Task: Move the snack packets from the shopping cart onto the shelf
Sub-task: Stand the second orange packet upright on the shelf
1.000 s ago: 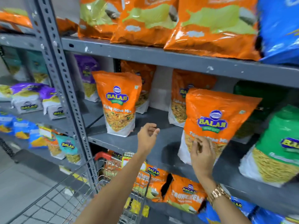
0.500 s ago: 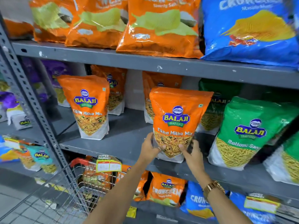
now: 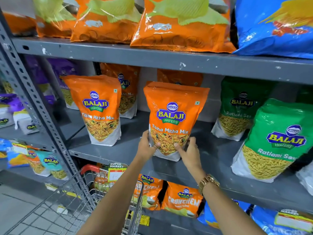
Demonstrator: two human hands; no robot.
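An orange Tikha Mitha Mix packet (image 3: 172,116) stands upright on the grey middle shelf (image 3: 128,150). My left hand (image 3: 147,145) grips its lower left edge and my right hand (image 3: 189,151) grips its lower right edge. A second orange packet (image 3: 98,109) of the same kind stands to its left on the same shelf. The wire shopping cart (image 3: 71,200) with a red handle sits at the lower left, under my left forearm. I cannot see any packets inside it.
Green Ratlami Sev packets (image 3: 274,139) stand to the right on the shelf. More orange packets stand behind. Large orange and blue chip bags (image 3: 183,22) fill the upper shelf. Smaller bags (image 3: 183,199) lie on the lower shelf. A grey slotted upright (image 3: 35,106) stands at left.
My left hand came from open air onto the packet's left edge, joining the right hand. The packet has been set more upright and squared to the front. The view shifted right.
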